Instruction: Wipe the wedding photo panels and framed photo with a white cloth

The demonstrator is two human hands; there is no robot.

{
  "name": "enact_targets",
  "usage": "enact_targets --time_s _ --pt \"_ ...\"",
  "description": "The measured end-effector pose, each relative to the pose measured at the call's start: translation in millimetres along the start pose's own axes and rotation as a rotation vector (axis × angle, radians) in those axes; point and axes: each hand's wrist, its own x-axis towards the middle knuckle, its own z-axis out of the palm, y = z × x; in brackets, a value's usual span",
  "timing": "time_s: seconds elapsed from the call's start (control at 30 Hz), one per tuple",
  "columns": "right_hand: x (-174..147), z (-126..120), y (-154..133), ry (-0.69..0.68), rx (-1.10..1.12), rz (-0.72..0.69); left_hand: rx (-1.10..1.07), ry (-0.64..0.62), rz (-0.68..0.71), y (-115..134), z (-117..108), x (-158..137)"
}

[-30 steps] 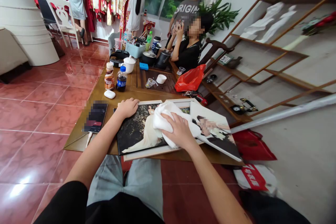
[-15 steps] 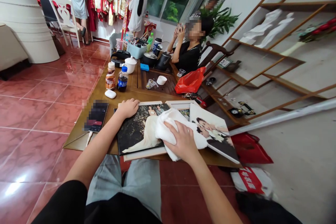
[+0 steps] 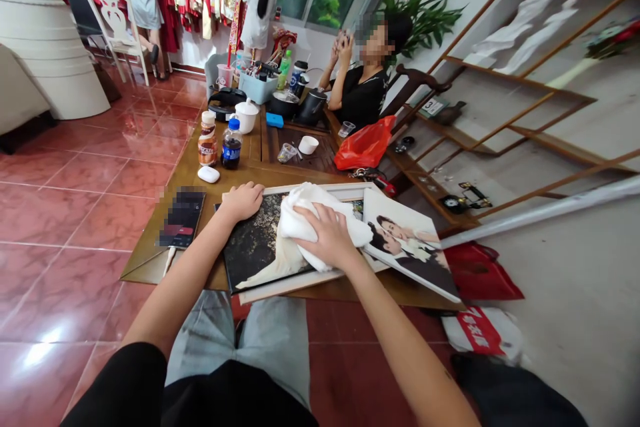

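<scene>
A dark wedding photo panel (image 3: 253,250) lies on the wooden table in front of me, overlapping a pale frame beneath it. My left hand (image 3: 243,201) rests on the panel's upper left edge, fingers stretched out. Under my right hand (image 3: 327,238) is a bunched white cloth (image 3: 305,210), gripped and pressed on the panel's upper right part; it covers the figures in the picture. To the right, a second wedding photo panel (image 3: 407,240), light in colour, lies tilted, partly over the pale frame.
Left of the panel are a phone (image 3: 183,220) with a cable and a white earbud case (image 3: 209,175). Behind stand a coffee bottle (image 3: 207,140), a cola bottle (image 3: 231,145) and a lidded white cup (image 3: 245,116). A red plastic bag (image 3: 365,143) lies near a seated person (image 3: 360,90).
My right hand has moved the white cloth left and up over the dark panel, covering the pictured figures. My left hand stays at the panel's edge. The view has shifted slightly.
</scene>
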Motion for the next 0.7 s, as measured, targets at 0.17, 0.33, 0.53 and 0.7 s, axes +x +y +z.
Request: enact_targets --time_s 0.17,0.33,0.53,0.7 --pt "39.5 6.5 -2.5 -0.005 0.020 0.021 0.011 -0.014 0.001 1.4 -1.9 -0.1" --pt "62.1 12.3 -3.9 0.007 0.019 -0.007 0.032 -0.019 0.004 2.0 -2.4 0.0" --pt "53.7 10.2 -8.6 -0.008 0.027 -0.085 0.026 -0.009 0.018 2.1 -2.6 -1.0" --pt "28.9 2.6 -18.9 -0.033 0.035 -0.129 -0.002 -0.005 0.008 2.1 -1.8 -0.6"
